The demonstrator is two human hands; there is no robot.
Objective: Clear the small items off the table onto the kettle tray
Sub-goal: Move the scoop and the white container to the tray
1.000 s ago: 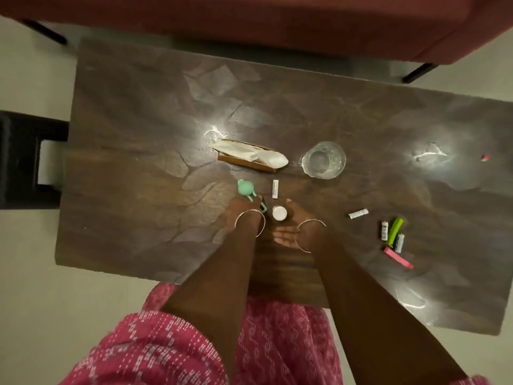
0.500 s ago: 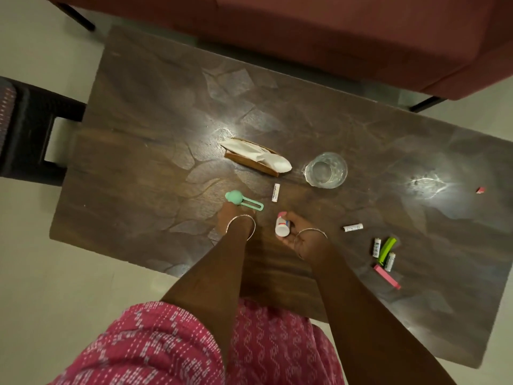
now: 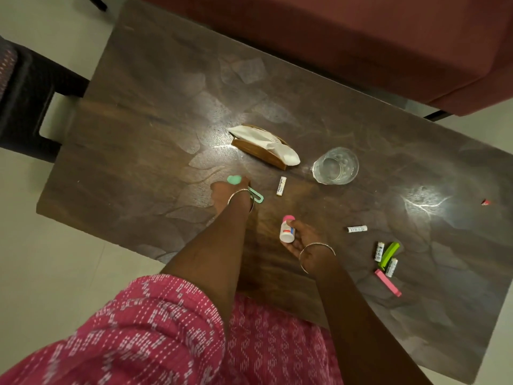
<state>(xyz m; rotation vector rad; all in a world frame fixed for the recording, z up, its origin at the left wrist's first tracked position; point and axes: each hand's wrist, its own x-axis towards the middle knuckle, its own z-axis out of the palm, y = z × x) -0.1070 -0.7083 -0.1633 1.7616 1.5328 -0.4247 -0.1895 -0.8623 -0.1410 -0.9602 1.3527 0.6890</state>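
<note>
Gripping one white pink-capped bottle [image 3: 286, 232] over the surface [image 3: 166, 129], the right hand [image 3: 303, 243] is curling round it. The left hand [image 3: 226, 195] is clasping one mint-green tool [image 3: 234, 179]. Four batteries [image 3: 281, 186] are lying loose, three beside one green clip [image 3: 390, 254] and one pink bar [image 3: 387, 282].

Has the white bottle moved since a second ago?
Yes. The bottle, which stood close to the battery before, is now tilted in the right hand, farther from that battery and toward the near edge of the table.
</note>
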